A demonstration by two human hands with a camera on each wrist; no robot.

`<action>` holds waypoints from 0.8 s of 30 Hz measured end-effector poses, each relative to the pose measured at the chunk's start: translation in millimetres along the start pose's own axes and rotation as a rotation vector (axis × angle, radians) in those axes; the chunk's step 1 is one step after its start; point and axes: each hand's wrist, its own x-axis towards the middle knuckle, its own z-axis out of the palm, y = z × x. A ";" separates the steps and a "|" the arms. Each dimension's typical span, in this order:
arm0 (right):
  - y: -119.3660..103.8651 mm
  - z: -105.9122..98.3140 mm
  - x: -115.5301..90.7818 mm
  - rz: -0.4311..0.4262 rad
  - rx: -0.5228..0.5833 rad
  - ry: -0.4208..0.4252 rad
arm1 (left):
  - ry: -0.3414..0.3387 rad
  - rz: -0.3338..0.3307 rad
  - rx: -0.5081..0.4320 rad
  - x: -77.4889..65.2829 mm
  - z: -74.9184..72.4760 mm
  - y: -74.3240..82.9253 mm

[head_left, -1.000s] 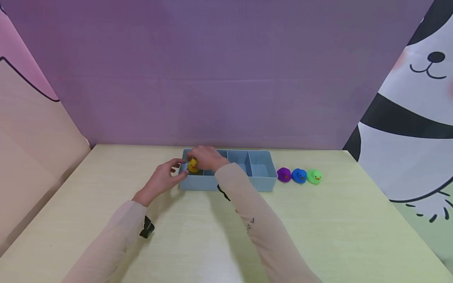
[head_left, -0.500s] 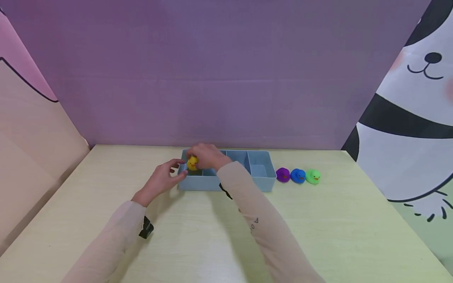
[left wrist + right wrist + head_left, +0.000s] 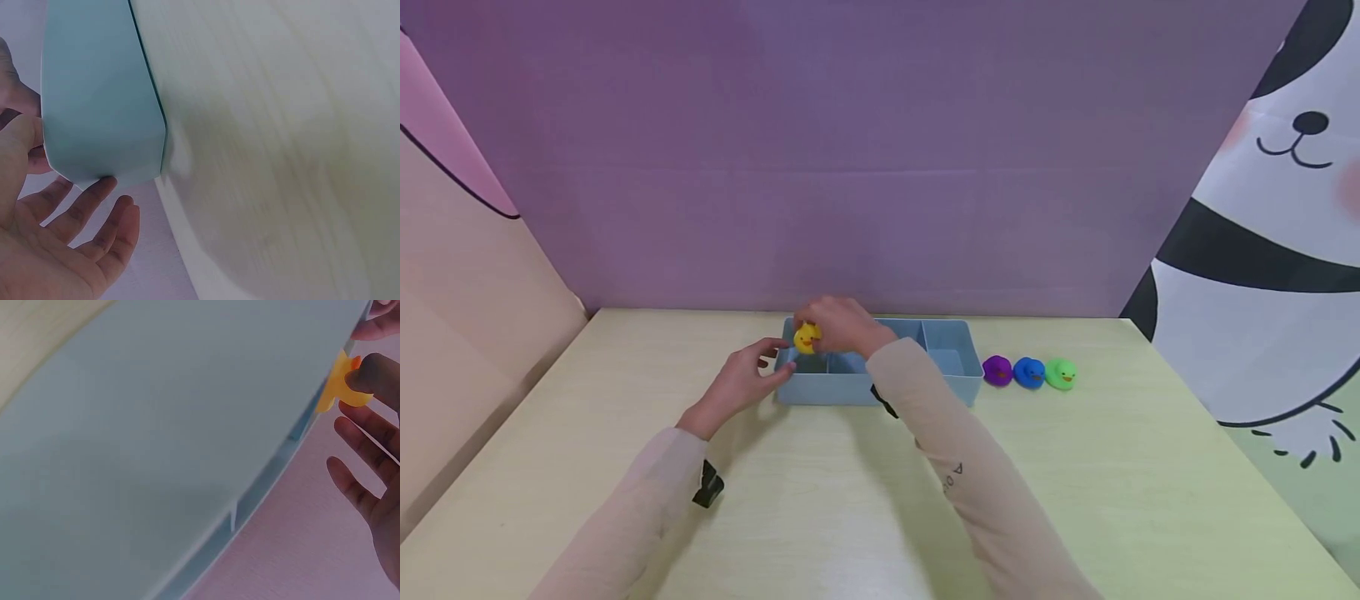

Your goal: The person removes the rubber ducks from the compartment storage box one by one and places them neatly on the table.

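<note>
A yellow rubber duck (image 3: 807, 338) is pinched between the thumb and fingers of my right hand (image 3: 842, 323). It sits at rim height over the leftmost compartment of a light blue divided box (image 3: 880, 390). In the right wrist view the thumb lies across the duck (image 3: 344, 384), and the other fingers are spread apart. My left hand (image 3: 745, 379) holds the left end of the box, thumb at the front corner and a finger farther back. In the left wrist view, fingertips of the left hand (image 3: 69, 231) touch the end wall of the box (image 3: 103, 94).
Right of the box, a purple duck (image 3: 997, 371), a blue duck (image 3: 1029, 372) and a green duck (image 3: 1062, 374) stand in a row on the pale wooden table (image 3: 820, 500). A purple backdrop (image 3: 865, 167) rises behind the table's far edge.
My right hand has lifted the yellow duck from low in the left compartment up to the rim. The left hand has stayed at the box's end. The head view has shifted slightly.
</note>
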 end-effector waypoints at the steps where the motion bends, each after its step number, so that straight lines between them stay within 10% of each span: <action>1: -0.2 -1.5 -1.1 -0.003 -0.009 0.001 | 0.001 -0.001 0.000 -0.1 0.0 0.0; 24: 16.2 -19.4 -30.8 -0.020 -0.058 0.085 | 0.005 -0.014 0.006 0.9 1.3 -5.0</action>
